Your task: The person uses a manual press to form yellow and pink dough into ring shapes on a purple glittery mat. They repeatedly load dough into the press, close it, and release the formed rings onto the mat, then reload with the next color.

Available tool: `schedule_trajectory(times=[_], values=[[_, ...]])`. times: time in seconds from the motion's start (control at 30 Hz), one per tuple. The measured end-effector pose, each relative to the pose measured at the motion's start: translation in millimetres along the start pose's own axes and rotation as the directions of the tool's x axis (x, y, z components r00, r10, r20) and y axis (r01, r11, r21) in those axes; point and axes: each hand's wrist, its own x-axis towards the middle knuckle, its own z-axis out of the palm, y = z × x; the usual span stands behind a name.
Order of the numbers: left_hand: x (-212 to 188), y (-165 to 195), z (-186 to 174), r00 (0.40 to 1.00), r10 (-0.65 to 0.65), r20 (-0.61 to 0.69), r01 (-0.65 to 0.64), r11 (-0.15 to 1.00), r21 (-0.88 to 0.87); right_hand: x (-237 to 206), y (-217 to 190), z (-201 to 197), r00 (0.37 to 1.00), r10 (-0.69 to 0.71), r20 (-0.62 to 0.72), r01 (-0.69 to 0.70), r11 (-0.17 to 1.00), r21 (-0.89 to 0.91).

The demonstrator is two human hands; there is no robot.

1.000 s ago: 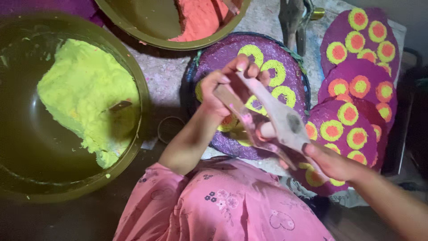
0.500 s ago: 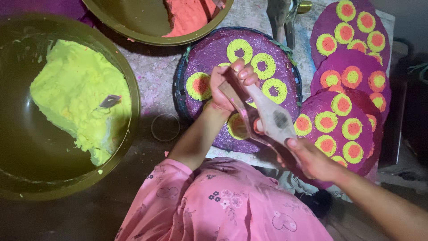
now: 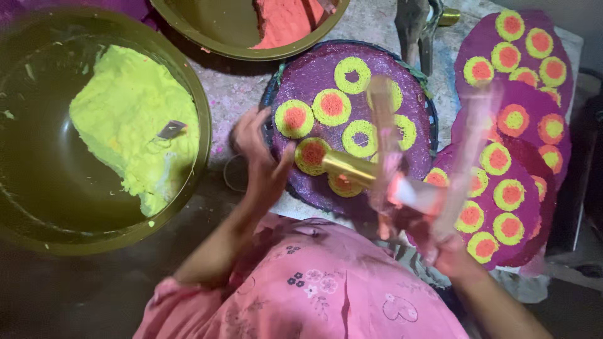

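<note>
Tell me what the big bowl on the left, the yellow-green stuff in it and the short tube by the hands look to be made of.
Big bowl: probably metal or glossy plastic, dull olive with a soft sheen. Yellow-green heap: looks like damp, grainy powder, matte with crumbly edges. Short tube beside the left hand: likely brass-like metal, golden and shiny, though motion blur leaves it open.

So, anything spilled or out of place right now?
A small dark scrap lies on the yellow-green powder in the big bowl. Pink dust speckles the table between the bowls. Nothing else.
</note>
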Motion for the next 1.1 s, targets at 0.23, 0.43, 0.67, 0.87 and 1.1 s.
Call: schedule_trajectory(times=[0.23,0.43,0.67,0.87,1.1], values=[[-85.8,-40.8,40.6,0.834,-0.479,0.275,0.529,0.836,-0.147,1.0,-33.9,23.2,0.919,-0.315,0.236,0.354,0.924,-0.145],[15.1,-97.2,-3.7,0.533,-0.621,0.574,0.727,0.684,0.065,1.9,-48.3,-0.2,0.974,-0.177,0.14,0.208,0.945,-0.252],[65.3,-21.0,24.2,0.939,-0.025,0.343,0.145,0.934,-0.327,10.2,-39.8,-10.6,0.982,0.052,0.183,0.012,0.944,-0.331],[62.7,56.8,60.7,0.785,0.391,0.481,0.62,-0.502,-0.604,4.0,-39.4,9.7,0.858,0.514,0.007,-0.502,0.842,-0.198],[57.0,40.1,97.0,0.875,0.228,0.427,0.466,-0.636,-0.615,10.1,-47.1,13.5,0.943,0.299,-0.147,-0.309,0.622,-0.719]])
